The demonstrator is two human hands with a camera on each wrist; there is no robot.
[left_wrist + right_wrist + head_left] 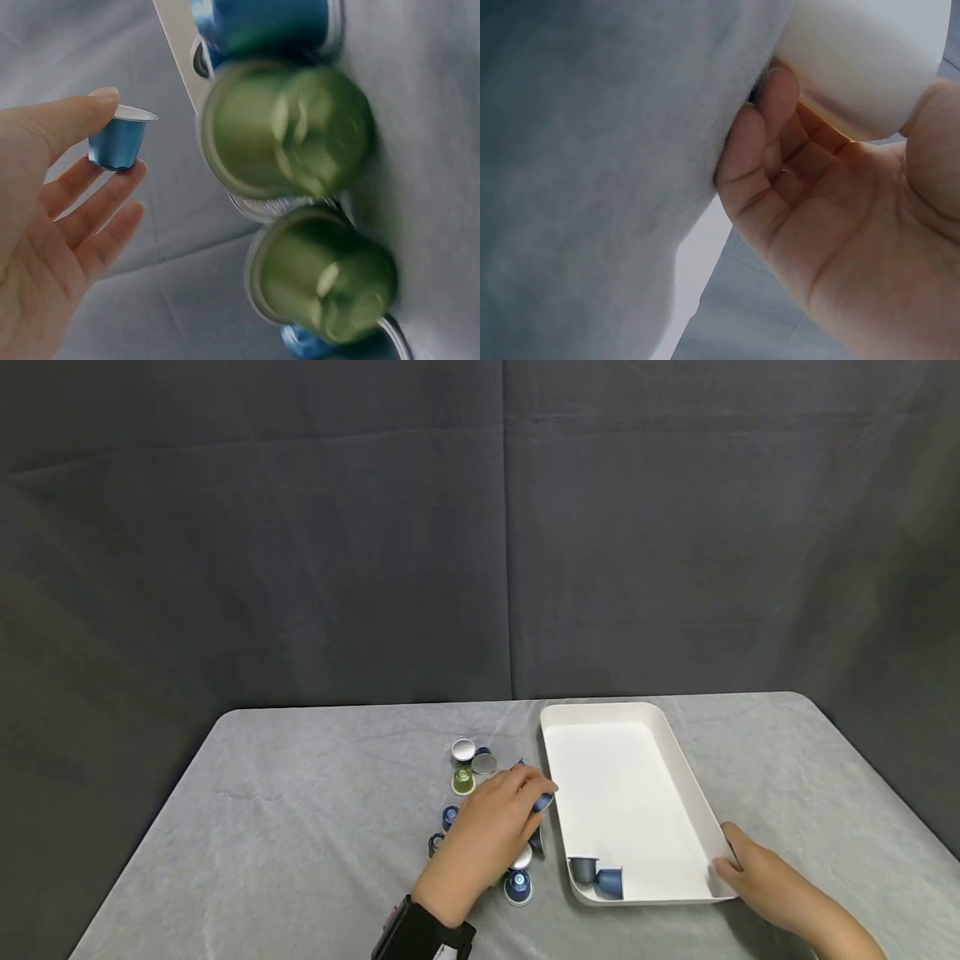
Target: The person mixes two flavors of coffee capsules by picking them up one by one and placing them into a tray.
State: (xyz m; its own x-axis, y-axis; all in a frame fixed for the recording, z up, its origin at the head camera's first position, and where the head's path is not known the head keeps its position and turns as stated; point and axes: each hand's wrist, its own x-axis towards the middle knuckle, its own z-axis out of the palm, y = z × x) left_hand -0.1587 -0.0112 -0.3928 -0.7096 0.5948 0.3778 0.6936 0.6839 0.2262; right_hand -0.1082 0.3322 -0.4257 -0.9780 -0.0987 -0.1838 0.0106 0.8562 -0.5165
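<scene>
Between its thumb and fingers my left hand [487,839] pinches a blue coffee capsule [118,142], lid side up in the left wrist view. The hand is beside the left wall of a white tray [630,785]. My right hand [772,881] grips the tray's right wall near its front corner, thumb over the rim and fingers outside. In the tray's front left corner lie a grey capsule [582,870] and a blue capsule [611,884]. More capsules stand or lie around my left hand, which partly hides them; among them are a green capsule [462,781] and a dark blue capsule [518,887].
A silver-lidded capsule [463,749] stands at the far end of the loose group, left of the tray. Grey cloth covers the table [300,827], and a dark curtain [375,568] hangs behind its back edge.
</scene>
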